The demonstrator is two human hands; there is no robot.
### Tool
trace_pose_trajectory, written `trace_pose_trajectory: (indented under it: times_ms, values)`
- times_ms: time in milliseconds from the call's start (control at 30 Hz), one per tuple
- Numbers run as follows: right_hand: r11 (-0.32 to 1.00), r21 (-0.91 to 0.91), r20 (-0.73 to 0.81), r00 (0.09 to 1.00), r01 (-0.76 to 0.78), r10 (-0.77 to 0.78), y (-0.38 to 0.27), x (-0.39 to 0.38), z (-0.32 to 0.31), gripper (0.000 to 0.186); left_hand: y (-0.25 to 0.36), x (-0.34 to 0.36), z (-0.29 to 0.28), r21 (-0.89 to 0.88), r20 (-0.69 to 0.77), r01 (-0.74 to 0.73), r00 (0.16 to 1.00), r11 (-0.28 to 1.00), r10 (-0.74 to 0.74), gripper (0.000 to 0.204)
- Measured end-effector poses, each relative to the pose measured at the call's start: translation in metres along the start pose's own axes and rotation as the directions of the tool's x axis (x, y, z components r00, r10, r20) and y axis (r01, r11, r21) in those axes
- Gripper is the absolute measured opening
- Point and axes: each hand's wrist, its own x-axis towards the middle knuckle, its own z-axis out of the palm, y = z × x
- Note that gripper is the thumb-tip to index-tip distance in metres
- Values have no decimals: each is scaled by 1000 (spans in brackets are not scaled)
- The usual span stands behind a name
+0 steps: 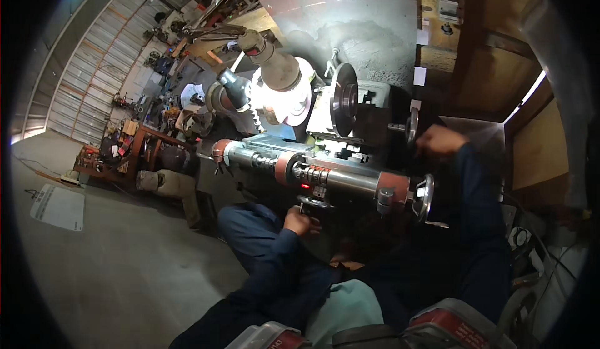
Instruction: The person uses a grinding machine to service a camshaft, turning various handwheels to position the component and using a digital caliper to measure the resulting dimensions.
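Observation:
A metalworking machine with a bright steel shaft point(356, 181) and red-painted collars stands in front of me. My left hand point(301, 221) is closed on the handle of a small front handwheel point(314, 202), beneath the shaft. Out to the right, my right hand point(444, 141) has its fingers curled at the rim of another handwheel point(412, 126); the exact grip lies in shadow. A dark round disc point(344, 100) stands upright behind the shaft. Left of it, a lamp point(278, 68) throws glare over a toothed wheel point(255, 102), hiding detail.
A third handwheel point(424, 199) with a crank handle sits at the shaft's right end. Tools and parts crowd a bench point(169, 111) at the far left. A wooden board point(437, 58) and panels rise on the right. My knee point(247, 221) is close to the machine.

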Motion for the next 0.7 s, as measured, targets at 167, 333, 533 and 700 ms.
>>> trace_pose_trajectory:
  times_ms: [167,333,533,700]
  values:
    - [632,775,-231,919,-25,321,-1,-7,-19,25,-27,26,51,775,394,-463,886,430,243,26]
    - [596,801,-172,931,-57,322,-38,-17,-4,24,-126,130,39,963,153,-261,733,67,663,26]
    - [737,674,-268,918,-39,293,-15,-31,-10,28,-15,47,-2,401,-30,-302,939,865,342,17]
    - [774,631,-237,935,-58,263,-48,-18,-11,28,-68,54,62,808,121,-372,864,457,488,19]
